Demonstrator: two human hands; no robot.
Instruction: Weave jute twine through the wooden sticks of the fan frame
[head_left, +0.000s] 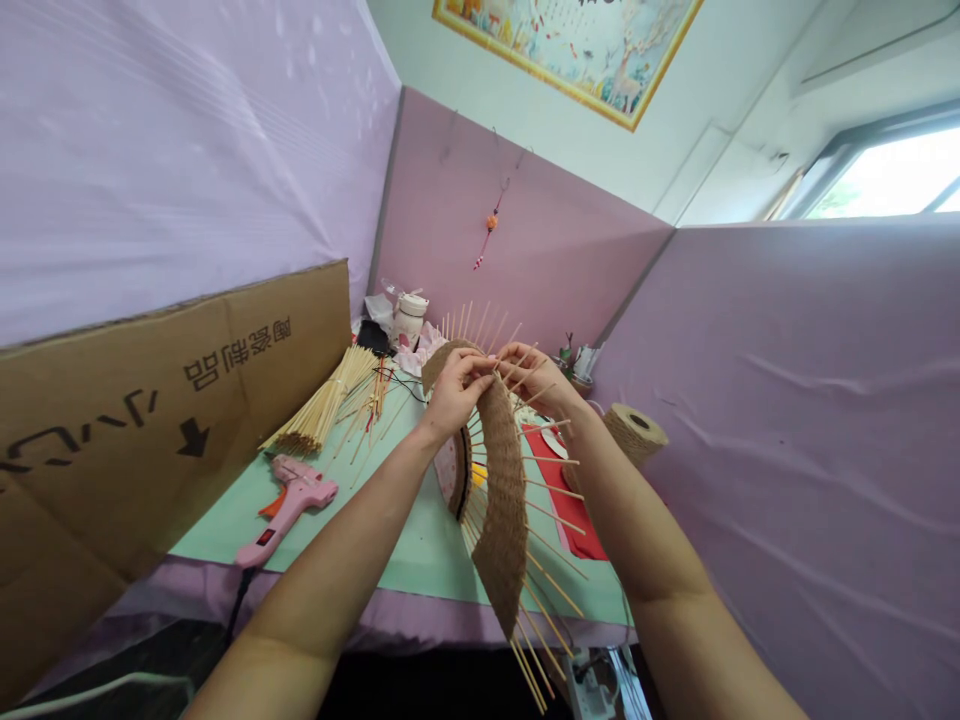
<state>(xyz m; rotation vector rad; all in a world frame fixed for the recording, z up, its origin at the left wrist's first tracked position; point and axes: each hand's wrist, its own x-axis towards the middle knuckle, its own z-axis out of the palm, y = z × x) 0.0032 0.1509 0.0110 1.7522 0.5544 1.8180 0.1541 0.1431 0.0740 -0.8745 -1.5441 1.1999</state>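
A round woven piece of brown cord (501,490) stands on its edge in front of me, with thin wooden sticks fanning out all around it. My left hand (459,385) pinches its upper rim from the left, fingers closed. At the same rim, just to the right, my right hand (536,378) is closed with its fingertips together near the stick bases; what lies between them is too small to make out. Inside the ring, partly hidden, is a pale round panel with a dark edge (451,475).
A pink glue gun (292,500) lies left on the green tabletop (405,560), near a bundle of sticks (322,400) and a cardboard sheet (180,430). A cord spool (634,432) and a red sheet (577,530) are right. A white jar (409,318) stands behind.
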